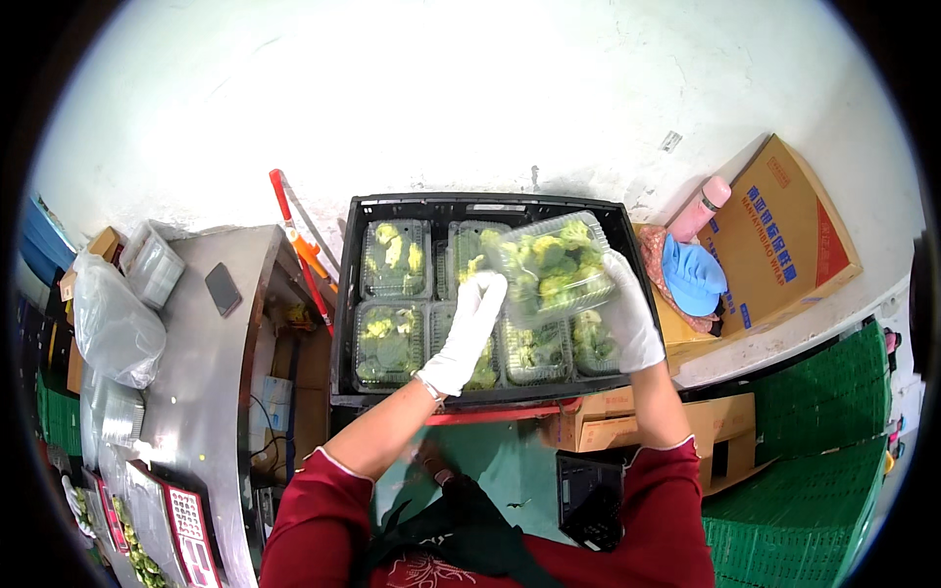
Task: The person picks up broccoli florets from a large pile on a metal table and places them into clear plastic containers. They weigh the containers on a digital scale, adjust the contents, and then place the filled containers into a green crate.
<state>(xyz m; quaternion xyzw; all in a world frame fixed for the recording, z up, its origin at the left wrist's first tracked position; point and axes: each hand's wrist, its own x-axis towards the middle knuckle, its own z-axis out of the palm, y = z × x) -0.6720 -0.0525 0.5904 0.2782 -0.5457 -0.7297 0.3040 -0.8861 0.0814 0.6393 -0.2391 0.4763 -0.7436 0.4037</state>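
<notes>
A black plastic crate (485,197) stands before me, holding several clear clamshell boxes of broccoli florets. My right hand (631,316), in a white glove, grips the right side of one clamshell box of broccoli (559,261), raised and tilted over the crate's right half. Just left of that box is my left hand (470,331), also white-gloved, with its fingertips together; whether it touches the box's edge cannot be told. Below it, boxes are partly hidden. At the crate's left side, a broccoli box (397,257) lies behind another broccoli box (390,342).
A steel table (198,367) at left bears a phone (223,289), a plastic bag (117,323) and a red-framed scale (187,514). To the right are a cardboard carton (779,220), a pink bottle (702,206), a blue cap (691,275) and green crates (801,507).
</notes>
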